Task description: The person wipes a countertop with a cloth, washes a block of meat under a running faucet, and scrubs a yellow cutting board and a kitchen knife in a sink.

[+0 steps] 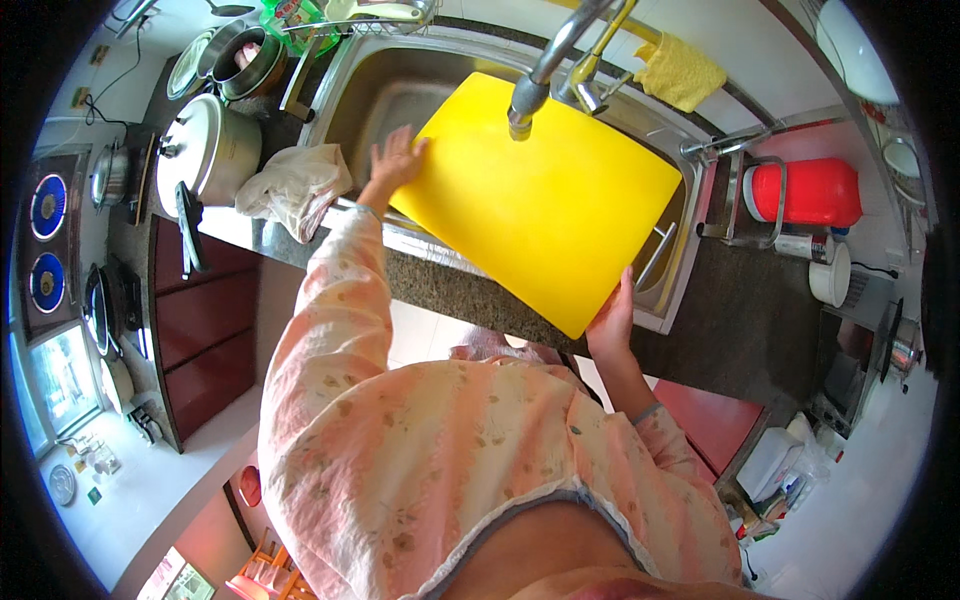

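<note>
A large yellow cutting board (525, 195), apparently plastic, lies slantwise over the stainless steel sink (375, 86). My right hand (612, 315) grips its near right edge, close to the corner over the counter, with the fingers partly hidden beneath. At the board's left edge is my left hand (397, 159), fingers spread, its fingertips close to or touching the edge. The metal faucet spout (529, 101) hangs above the board's far part and hides a little of it. Much of the basin is covered by the board.
Left of the sink are a crumpled pale cloth (296, 187) and a pressure cooker (210, 146), its handle jutting past the counter edge. A yellow cloth (681, 71) hangs behind the faucet. On the right counter stand a metal rack (739, 199) and a red container (810, 191).
</note>
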`<state>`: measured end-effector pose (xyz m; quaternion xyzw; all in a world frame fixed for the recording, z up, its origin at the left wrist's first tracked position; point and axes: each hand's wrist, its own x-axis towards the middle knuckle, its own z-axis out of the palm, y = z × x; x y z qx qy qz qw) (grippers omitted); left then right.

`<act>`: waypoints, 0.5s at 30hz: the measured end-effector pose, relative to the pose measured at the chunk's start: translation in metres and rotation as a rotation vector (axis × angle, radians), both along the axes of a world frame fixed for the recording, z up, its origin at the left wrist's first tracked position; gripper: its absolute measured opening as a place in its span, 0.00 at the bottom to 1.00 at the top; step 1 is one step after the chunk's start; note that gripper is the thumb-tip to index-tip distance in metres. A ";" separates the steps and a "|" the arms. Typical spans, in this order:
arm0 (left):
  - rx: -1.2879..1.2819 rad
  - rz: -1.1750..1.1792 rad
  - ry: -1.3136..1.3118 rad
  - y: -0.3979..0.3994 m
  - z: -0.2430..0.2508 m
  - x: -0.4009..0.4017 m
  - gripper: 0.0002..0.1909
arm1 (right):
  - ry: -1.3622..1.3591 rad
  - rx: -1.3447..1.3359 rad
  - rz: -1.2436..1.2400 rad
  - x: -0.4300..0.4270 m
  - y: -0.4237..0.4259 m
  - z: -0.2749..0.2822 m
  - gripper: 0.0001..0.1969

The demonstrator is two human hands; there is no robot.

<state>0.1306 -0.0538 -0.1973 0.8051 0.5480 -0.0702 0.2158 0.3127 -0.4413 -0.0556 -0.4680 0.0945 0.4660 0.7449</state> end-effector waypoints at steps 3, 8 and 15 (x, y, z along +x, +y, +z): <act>-0.164 0.143 -0.044 0.049 -0.002 0.021 0.33 | 0.015 -0.048 -0.046 -0.002 0.003 0.000 0.23; -0.210 0.137 -0.449 0.097 -0.023 0.086 0.29 | -0.014 -0.061 -0.056 -0.011 0.018 0.001 0.22; -0.295 0.303 -0.320 0.051 -0.010 0.017 0.26 | 0.029 -0.033 -0.162 -0.018 0.029 0.001 0.23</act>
